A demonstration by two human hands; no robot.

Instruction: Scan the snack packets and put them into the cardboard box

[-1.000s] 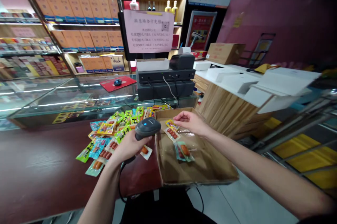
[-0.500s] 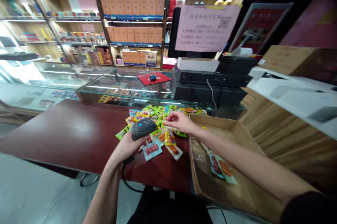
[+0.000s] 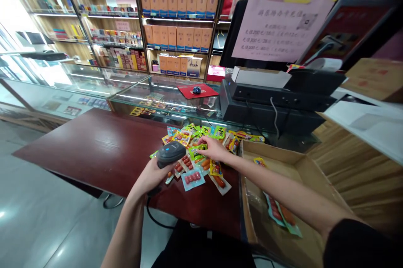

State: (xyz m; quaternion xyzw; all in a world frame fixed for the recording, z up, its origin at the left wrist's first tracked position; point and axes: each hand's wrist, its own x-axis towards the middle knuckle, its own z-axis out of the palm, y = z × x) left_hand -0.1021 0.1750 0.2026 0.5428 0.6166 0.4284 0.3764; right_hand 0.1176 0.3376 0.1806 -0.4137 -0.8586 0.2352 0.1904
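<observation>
My left hand is wrapped round the handle of a dark grey barcode scanner, which points right over the packets. My right hand reaches into a pile of small snack packets, its thumb and fingers apart above a green packet. I see no packet lifted in it. Nearest to me lies a clear-and-blue packet of reddish sausages. To its right are a yellow packet and a packet with an orange-brown sausage.
An open cardboard box stands right of the pile, holding a few sausage packets. The dark red table extends left. Behind are a glass counter, a mouse and a monitor. The scanner's cord hangs down.
The view has shifted, so the surroundings appear further right. My right hand's fingers have spread apart over the green packet. My left hand still holds the scanner.
</observation>
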